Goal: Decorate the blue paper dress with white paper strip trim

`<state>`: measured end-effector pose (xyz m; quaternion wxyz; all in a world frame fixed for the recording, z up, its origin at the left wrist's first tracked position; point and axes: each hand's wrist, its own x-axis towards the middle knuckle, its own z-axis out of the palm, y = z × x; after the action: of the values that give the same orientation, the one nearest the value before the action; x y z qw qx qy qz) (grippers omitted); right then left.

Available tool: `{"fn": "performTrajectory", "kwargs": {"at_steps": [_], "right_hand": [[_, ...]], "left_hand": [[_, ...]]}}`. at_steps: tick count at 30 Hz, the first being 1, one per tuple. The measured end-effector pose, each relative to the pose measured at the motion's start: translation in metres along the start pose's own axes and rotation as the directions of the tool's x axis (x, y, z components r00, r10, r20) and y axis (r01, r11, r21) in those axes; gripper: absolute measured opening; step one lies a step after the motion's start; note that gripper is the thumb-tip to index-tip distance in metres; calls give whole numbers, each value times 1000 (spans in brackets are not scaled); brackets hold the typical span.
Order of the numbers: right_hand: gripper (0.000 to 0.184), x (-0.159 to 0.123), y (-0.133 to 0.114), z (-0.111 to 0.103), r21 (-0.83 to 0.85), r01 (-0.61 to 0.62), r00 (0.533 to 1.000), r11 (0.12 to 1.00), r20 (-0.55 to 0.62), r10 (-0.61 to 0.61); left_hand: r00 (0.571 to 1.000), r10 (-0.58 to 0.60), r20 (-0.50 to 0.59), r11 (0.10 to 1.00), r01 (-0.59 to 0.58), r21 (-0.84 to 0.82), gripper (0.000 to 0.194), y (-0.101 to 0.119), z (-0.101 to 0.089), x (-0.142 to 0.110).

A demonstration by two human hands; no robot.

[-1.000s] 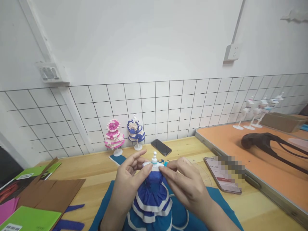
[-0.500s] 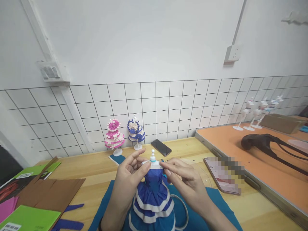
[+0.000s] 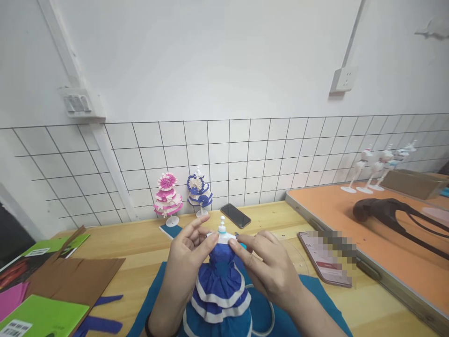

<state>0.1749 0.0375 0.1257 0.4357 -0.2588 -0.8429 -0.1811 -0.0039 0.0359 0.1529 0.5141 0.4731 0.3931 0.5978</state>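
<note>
A small white dress form (image 3: 222,228) stands upright in front of me, with a knob on its neck and a pale blue ring below. It wears a blue dress (image 3: 220,281) whose tiered ruffles are edged in white over a teal skirt. My left hand (image 3: 185,260) is closed around the form's left-side shoulder, thumb in front. On the opposite shoulder, my right hand (image 3: 271,264) is closed too, its thumb against the white upper chest and its index finger beside the edge. Whatever lies behind the right fingertips is hidden. Teal cloth (image 3: 150,299) lies beneath.
Two dressed forms, one pink (image 3: 168,199) and one blue (image 3: 199,192), stand by the wall near a dark phone (image 3: 235,216). Another phone (image 3: 324,262) lies right, beside a raised orange board (image 3: 326,206). Brown sheets (image 3: 80,276) and green packets (image 3: 45,316) are left.
My right thumb has moved up and inward onto the form's upper chest. The skirt has swung slightly left, while my left hand keeps its hold.
</note>
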Motion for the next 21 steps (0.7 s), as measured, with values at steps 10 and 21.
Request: {"fn": "performTrajectory", "kwargs": {"at_steps": [10, 21], "right_hand": [[50, -3, 2, 2, -42, 39, 999, 998, 18, -38], [46, 1, -1, -1, -110, 22, 999, 994, 31, -18]], "left_hand": [[999, -30, 30, 995, 33, -90, 48, 1, 0, 2], [995, 91, -53, 990, -84, 114, 49, -1, 1, -4]]}}
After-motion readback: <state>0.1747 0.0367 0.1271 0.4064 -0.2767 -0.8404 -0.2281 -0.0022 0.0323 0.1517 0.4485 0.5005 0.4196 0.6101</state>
